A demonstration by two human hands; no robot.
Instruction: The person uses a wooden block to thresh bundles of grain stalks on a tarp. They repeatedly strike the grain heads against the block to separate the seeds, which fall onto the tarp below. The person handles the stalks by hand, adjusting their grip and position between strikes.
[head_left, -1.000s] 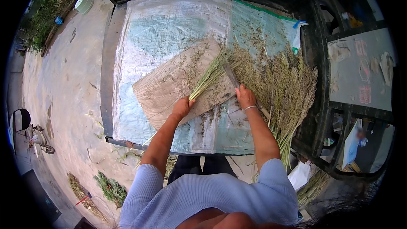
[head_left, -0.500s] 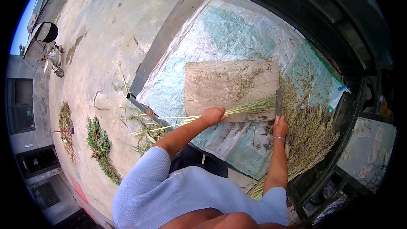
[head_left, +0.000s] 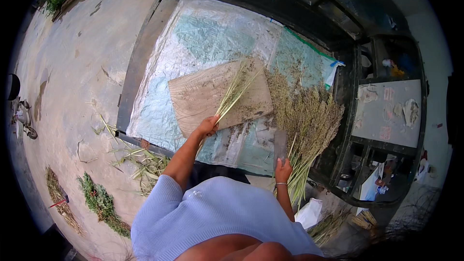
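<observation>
My left hand is closed round a thin bundle of green-yellow stalks, whose upper ends rest over a wooden board. The board sits tilted on a pale sheet of white and green plastic, with crumbs of seed scattered over it. In my right hand is a knife with a flat, grey, square-ended blade, its handle mostly hidden by the fingers. The blade points away from me, beside a large heap of seed-headed stalks right of the board.
Plastic sheeting covers a low platform with a dark metal frame behind. Cut stalks lie on the concrete at the left, near green leafy plants and a dry bundle. A white bag is near my right forearm.
My left hand has swung the stalks from pointing right to pointing up and away. My right hand has drawn the knife off the board's edge toward me. The whole view has turned rightward.
</observation>
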